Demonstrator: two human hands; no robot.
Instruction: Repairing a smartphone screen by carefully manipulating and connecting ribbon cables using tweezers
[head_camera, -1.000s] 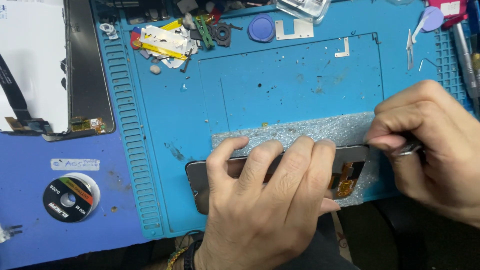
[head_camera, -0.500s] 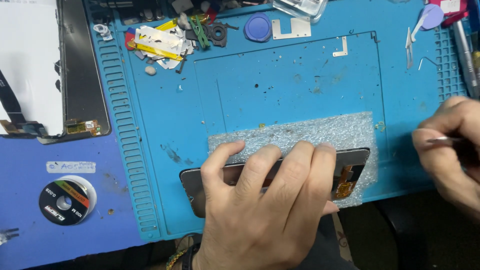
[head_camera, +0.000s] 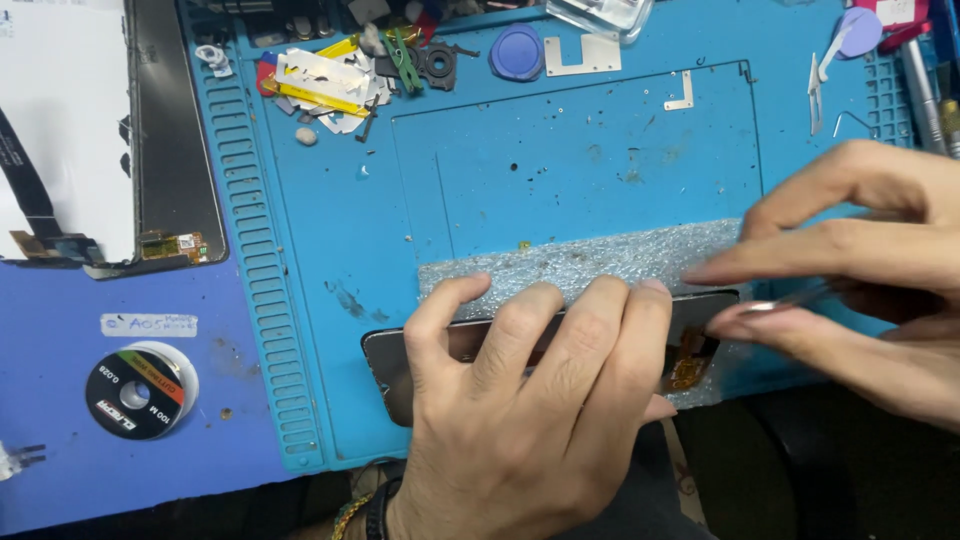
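Left hand (head_camera: 520, 420) presses flat, fingers spread, on the phone (head_camera: 395, 365); right hand (head_camera: 860, 280) pinches tweezers (head_camera: 800, 297). Best steady the phone while working gently near the flex cable (head_camera: 688, 372).

The left hand (head_camera: 530, 400) presses flat on a dark phone (head_camera: 400, 365) lying on a blue mat (head_camera: 560, 160). The right hand (head_camera: 860, 270) pinches thin tweezers (head_camera: 800, 298) just beside the phone's right end.

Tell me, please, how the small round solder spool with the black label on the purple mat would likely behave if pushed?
The small round solder spool lies flat on its face, so it would probably slide rather than roll. Tipped on edge, its round rim would likely roll. It looks compact, so probably fairly heavy for its size.
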